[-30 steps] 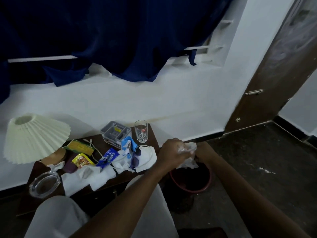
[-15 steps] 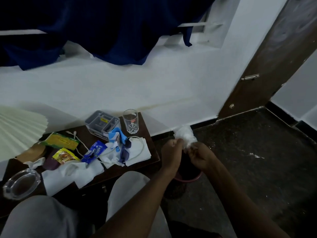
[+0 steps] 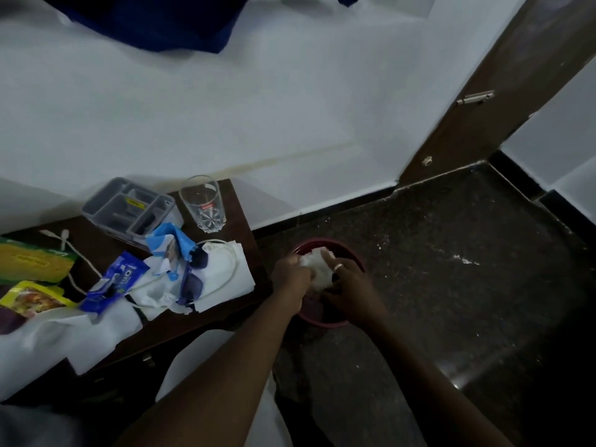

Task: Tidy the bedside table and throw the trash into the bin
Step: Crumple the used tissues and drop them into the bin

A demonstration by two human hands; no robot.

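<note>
Tissue wad (image 3: pixel 317 269) held over the bin (image 3: pixel 325 322) – both hands on it

The wad is gripped from either side: left hand (image 3: pixel 290 279) curled shut on it, right hand (image 3: pixel 350 285) closed round it with a finger laid on top. The red bin is set on the floor beside the worktop (image 3: pixel 240 208), where a glass (image 3: pixel 203 204), wrappers and tissues are scattered.

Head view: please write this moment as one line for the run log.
stage: binning trash | left hand + right hand: both holding crumpled tissue over red bin | bedside table: wrappers, tissues remain
</note>
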